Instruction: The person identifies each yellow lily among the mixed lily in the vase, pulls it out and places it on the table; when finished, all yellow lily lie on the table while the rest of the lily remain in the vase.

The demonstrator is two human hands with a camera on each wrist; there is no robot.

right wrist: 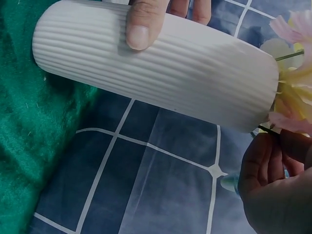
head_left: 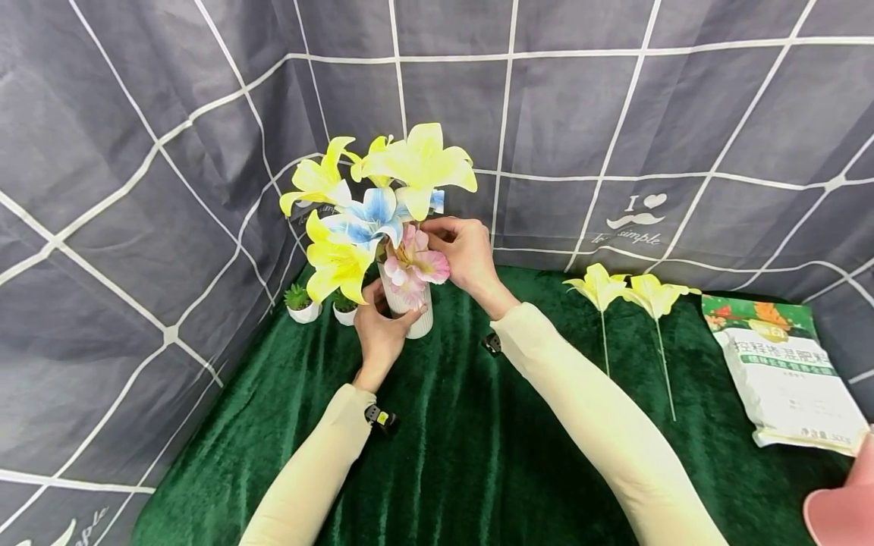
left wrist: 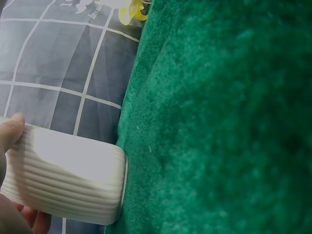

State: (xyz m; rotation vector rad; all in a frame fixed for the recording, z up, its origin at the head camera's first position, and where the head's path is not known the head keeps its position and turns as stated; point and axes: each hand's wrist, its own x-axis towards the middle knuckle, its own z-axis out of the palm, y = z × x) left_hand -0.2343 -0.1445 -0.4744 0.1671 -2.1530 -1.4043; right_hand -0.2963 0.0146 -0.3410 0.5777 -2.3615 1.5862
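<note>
A white ribbed vase (right wrist: 161, 73) stands on the green cloth, holding artificial flowers. My left hand (head_left: 384, 327) grips it round the side, thumb and fingers on opposite faces in the left wrist view. At the vase mouth my right hand (head_left: 466, 254) pinches a thin dark flower stem (right wrist: 267, 129) between thumb and fingertips. Which bloom that stem bears is hidden among the petals. Pink flowers (head_left: 413, 265) hang over the rim beside the right fingers. Above them spread a blue lily (head_left: 372, 220) and several yellow lilies (head_left: 425, 161).
Two small potted plants (head_left: 303, 303) in white pots stand left of the vase. Two yellow lilies (head_left: 601, 288) lie on the green cloth (head_left: 451, 455) at right, beside a white and green bag (head_left: 785, 371). A pink object (head_left: 843, 508) shows at the lower right. Grey checked curtain (head_left: 573, 98) encloses the back and sides.
</note>
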